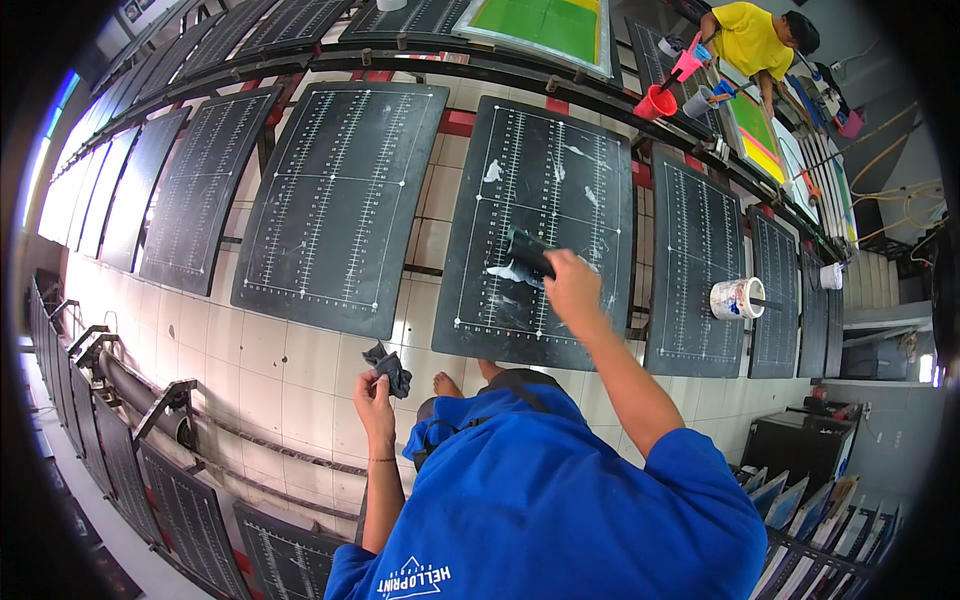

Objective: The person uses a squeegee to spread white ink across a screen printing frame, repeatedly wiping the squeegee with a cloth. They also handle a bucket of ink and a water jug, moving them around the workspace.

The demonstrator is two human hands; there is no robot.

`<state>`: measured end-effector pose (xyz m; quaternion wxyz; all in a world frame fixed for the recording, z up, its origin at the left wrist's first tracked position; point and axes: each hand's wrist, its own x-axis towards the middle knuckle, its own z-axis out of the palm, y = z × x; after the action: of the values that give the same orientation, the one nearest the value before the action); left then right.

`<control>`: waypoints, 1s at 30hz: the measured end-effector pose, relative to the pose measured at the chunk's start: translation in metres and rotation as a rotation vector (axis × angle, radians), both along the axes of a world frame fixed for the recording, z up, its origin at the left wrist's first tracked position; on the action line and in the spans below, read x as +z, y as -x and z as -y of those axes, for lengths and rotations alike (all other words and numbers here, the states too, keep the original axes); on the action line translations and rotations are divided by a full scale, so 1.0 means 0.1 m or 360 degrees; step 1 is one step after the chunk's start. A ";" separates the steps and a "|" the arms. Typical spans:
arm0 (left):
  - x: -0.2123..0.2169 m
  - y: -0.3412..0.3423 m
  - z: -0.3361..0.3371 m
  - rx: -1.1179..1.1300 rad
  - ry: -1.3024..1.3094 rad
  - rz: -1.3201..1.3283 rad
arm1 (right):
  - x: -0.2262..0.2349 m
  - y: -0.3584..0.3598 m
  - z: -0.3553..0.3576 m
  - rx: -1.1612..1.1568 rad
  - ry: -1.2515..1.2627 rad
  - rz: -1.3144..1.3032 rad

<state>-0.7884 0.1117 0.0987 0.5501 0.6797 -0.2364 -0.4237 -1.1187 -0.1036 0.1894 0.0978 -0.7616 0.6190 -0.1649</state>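
Observation:
My right hand [575, 290] grips a dark, flat-bladed spreader [528, 250], its blade over the black printing board [590, 235] in front of me. White paste smears [513, 273] lie at the blade, and several thinner white streaks mark the upper half of the board. The board bears white ruled lines and scales. My left hand [375, 395] pinches a crumpled dark grey rag [390, 370] over the tiled floor, left of the board's near corner.
More ruled boards stand in rows: one on the left [330, 200], one on the right [695, 260] with a stained white bucket [737, 299]. A co-worker in yellow [750, 40] stands at the far right near a pink container [655, 103]. A green screen frame [540, 28] lies beyond the rail.

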 end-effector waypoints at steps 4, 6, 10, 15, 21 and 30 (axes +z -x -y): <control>-0.09 -0.08 -0.06 -0.0008 -0.0024 -0.0008 | 0.11 -0.21 -0.63 0.0246 -0.0122 0.0087; -0.12 -0.12 -0.10 0.0014 -0.0031 -0.0013 | 0.19 -0.24 -0.79 0.0284 -0.0124 0.0140; -0.16 -0.14 -0.15 0.0010 -0.0108 0.0050 | 0.10 -0.25 -0.93 0.0313 0.0008 0.0083; -0.19 -0.14 -0.18 0.0072 -0.0133 0.0020 | 0.21 -0.35 -0.59 0.0241 -0.0073 0.0058; -0.15 -0.09 -0.26 0.0094 -0.0278 0.0116 | 0.32 -0.19 0.42 0.0040 -0.0624 -0.0161; 0.07 0.04 -0.17 0.0142 -0.0347 0.0095 | 0.02 -0.11 2.23 0.0208 0.0080 -0.0097</control>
<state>-0.7922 0.1285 0.1060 0.4840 0.7577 -0.1745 -0.4016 -1.1077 -0.3268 0.1909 0.0702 -0.8074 0.5662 -0.1503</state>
